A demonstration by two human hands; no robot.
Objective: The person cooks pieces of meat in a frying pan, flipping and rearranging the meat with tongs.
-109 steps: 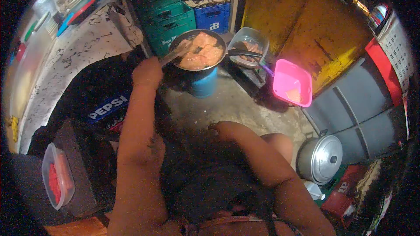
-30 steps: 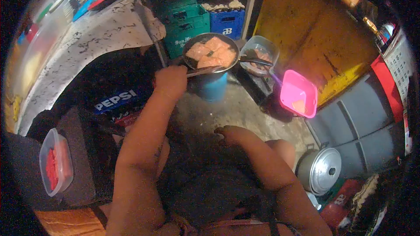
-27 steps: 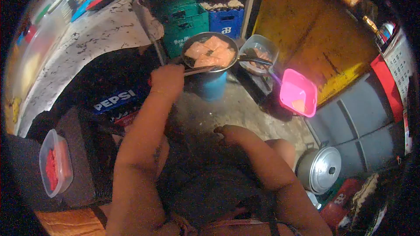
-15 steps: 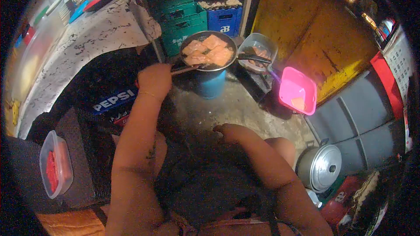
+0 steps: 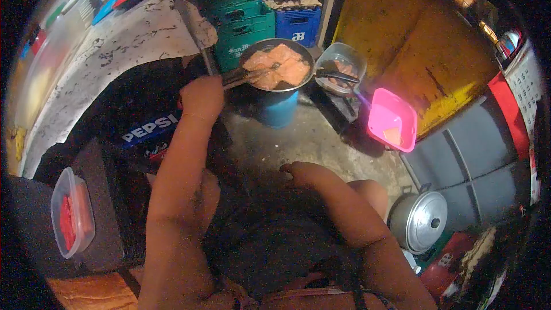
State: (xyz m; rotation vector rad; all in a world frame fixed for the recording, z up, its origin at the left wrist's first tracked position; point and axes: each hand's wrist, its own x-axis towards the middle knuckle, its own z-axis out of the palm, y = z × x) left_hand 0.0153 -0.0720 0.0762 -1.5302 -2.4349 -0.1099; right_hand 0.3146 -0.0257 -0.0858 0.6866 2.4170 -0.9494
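Observation:
My left hand (image 5: 201,100) is closed around the handles of tongs (image 5: 235,80). Their tips reach over the frying pan (image 5: 256,84) and touch the flat orange-pink slices of food (image 5: 290,72) in it. The pan rests on a blue round stand (image 5: 278,110), its black handle (image 5: 337,75) pointing right. Low in front of my lap, my right hand (image 5: 301,175) holds nothing visible; its fingers are slightly bent and apart, partly in shadow. Behind the pan handle is a clear plastic container (image 5: 340,51) with reddish-brown pieces inside.
Right of the pan sits a pink basin (image 5: 390,106) holding a small pale piece. A lidded pot (image 5: 422,221) stands near my right knee. At left lies a clear tub (image 5: 74,212) with red contents. Green (image 5: 244,34) and blue crates (image 5: 297,27) stand behind the pan.
The tongs have moved farther into the pan, over the food. The slices have shifted and lie closer together. My right hand stays in place.

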